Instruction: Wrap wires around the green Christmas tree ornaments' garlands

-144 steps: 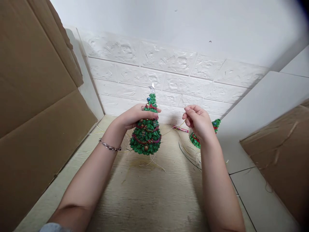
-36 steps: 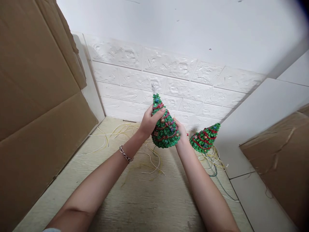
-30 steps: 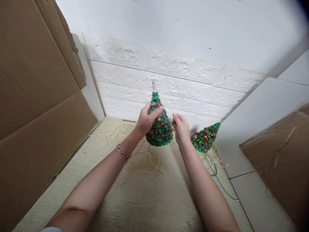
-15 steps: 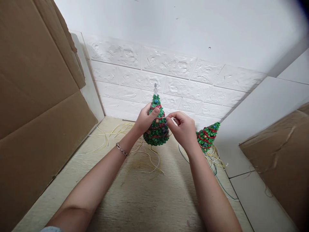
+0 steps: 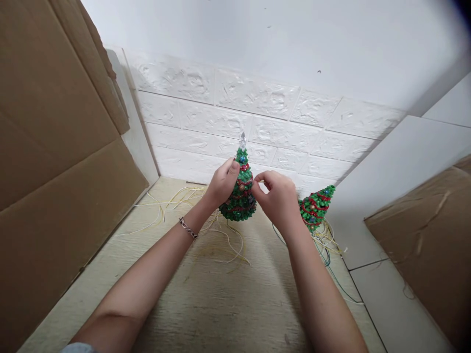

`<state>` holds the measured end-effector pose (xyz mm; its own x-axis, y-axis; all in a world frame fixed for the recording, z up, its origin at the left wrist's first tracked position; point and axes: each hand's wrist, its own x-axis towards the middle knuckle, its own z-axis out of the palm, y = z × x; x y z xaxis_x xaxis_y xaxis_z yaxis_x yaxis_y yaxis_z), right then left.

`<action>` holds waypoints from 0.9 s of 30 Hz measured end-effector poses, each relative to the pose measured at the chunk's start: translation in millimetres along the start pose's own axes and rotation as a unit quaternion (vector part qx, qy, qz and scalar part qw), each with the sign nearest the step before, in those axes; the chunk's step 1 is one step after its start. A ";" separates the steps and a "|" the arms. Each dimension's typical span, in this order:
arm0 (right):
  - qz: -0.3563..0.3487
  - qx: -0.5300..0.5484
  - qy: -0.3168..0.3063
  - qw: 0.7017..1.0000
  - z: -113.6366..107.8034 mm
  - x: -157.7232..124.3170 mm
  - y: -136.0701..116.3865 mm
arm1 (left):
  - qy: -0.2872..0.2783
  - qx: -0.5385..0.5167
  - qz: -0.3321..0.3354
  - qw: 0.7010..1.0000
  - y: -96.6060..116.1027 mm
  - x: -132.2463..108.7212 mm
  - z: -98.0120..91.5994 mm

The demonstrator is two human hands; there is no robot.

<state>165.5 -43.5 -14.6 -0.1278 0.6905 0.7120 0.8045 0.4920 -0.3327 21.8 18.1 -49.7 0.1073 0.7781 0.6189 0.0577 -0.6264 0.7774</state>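
Note:
My left hand [image 5: 225,182] is closed around the left side of a small green Christmas tree [image 5: 240,208], thumb pressed on its front. The tree has red garlands, small coloured balls and a transparent pointed topper [image 5: 242,140]; it leans slightly right. At its right side, halfway up, my right hand [image 5: 274,193] pinches thumb and forefinger together on what looks like a thin white string, mostly hidden by the fingers. Beyond my right wrist stands a second decorated Christmas tree [image 5: 317,208], tilted right, with no clear topper on it.
Loose white and yellow strings [image 5: 180,201] lie on the wooden tabletop [image 5: 221,304], left of and below the held tree. More strings and green wires [image 5: 326,240] tangle under the second tree. Cardboard [image 5: 66,171] stands at the left, another cardboard piece [image 5: 423,235] at the right, a white brick-patterned wall [image 5: 257,98] behind.
The held tree has tipped slightly to the right and its topper now sits lower. My left hand has shifted a little with it. My right fingertips stay at the tree's right side.

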 end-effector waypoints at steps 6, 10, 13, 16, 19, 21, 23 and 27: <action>-0.024 -0.099 -0.006 0.995 -0.1 -2.0 -3.5 | -0.001 0.022 -0.010 1.000 5.4 1.4 0.1; 0.006 -0.099 0.002 0.995 1.3 -2.9 -5.8 | -0.009 0.058 0.000 0.998 11.8 0.2 -1.6; 0.022 -0.106 0.002 0.994 2.5 -3.5 -7.4 | -0.008 0.101 0.015 0.995 19.4 -1.5 -2.4; 0.000 -0.134 -0.007 0.991 3.0 -4.1 -8.8 | -0.006 0.139 0.031 0.990 25.9 -1.9 -2.8; -0.042 -0.132 -0.026 0.990 2.1 -4.7 -9.7 | 0.010 0.154 0.029 0.988 29.1 -0.8 -3.9; -0.062 -0.089 -0.044 0.993 1.1 -5.0 -9.4 | 0.021 0.143 0.017 0.989 29.5 0.3 -5.1; -0.067 -0.034 -0.052 0.996 0.4 -5.0 -8.5 | 0.031 0.132 0.013 0.991 29.6 1.2 -6.4; -0.039 0.031 -0.003 0.999 -0.7 -3.9 -6.2 | 0.026 0.136 0.021 0.990 31.1 1.1 -6.9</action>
<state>161.4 -49.6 -14.9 -0.1918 0.6513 0.7342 0.7545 0.5763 -0.3141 16.9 -0.2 -24.0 0.0636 0.7481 0.6606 0.3195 -0.6424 0.6967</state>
